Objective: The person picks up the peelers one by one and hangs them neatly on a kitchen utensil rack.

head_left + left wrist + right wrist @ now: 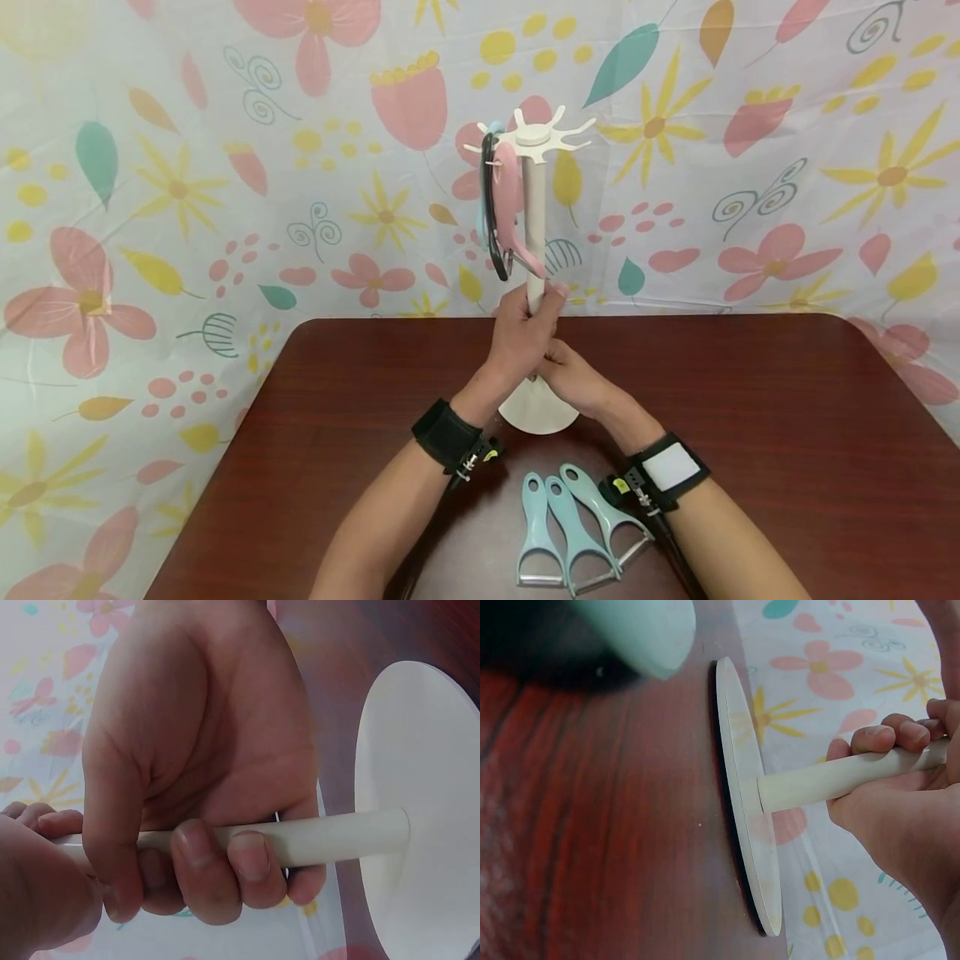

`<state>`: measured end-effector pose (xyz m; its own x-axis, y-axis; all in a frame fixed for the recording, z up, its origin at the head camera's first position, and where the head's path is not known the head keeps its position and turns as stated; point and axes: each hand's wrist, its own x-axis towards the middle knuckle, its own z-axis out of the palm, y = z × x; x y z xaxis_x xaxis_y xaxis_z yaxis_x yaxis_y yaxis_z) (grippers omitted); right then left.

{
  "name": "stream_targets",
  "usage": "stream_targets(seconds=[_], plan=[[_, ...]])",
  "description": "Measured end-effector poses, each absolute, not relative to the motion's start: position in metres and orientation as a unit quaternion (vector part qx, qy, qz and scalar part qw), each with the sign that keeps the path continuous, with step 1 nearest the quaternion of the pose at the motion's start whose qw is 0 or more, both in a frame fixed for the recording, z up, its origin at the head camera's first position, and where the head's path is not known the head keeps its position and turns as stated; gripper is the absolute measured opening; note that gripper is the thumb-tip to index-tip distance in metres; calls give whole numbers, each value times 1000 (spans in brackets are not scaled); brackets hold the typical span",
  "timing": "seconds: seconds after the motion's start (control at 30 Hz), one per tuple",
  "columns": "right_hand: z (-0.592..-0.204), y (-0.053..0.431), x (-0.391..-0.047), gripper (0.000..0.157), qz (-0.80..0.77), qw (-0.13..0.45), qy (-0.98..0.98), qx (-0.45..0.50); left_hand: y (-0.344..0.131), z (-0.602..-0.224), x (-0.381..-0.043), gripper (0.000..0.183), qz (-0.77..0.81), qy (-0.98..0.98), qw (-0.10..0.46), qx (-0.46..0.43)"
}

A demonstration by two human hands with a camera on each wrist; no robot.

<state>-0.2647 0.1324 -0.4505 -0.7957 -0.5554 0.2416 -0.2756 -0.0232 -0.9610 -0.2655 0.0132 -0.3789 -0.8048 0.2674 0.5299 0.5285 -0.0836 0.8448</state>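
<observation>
A cream utensil stand (534,225) rises above the table, its round base (420,750) at the bottom. My left hand (522,333) grips the pole at mid-height, fingers curled round it. Just below it, my right hand (576,379) holds the same pole; its curled fingers (202,870) show in the left wrist view. From hooks on the left of the top hang a pink peeler (507,196), a black-handled tool (491,208) and a light blue item (481,212), mostly hidden. Whether the base touches the table, I cannot tell.
Three light blue peelers (577,517) lie fanned on the brown table (345,433), nearer than the base and between the forearms. A flower-patterned cloth (187,275) hangs behind the table. Each wrist wears a black strap (448,435) with a small camera.
</observation>
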Motion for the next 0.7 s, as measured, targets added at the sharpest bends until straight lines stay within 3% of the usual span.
stream_targets(seconds=[0.2,0.7], plan=[[-450,134,-264,39,-648,108,692,-299,17,-376,-266,56,-681,-672,100,-275],[-449,133,-263,46,-656,112,691,-282,17,-375,-267,59,-677,-684,81,-261]])
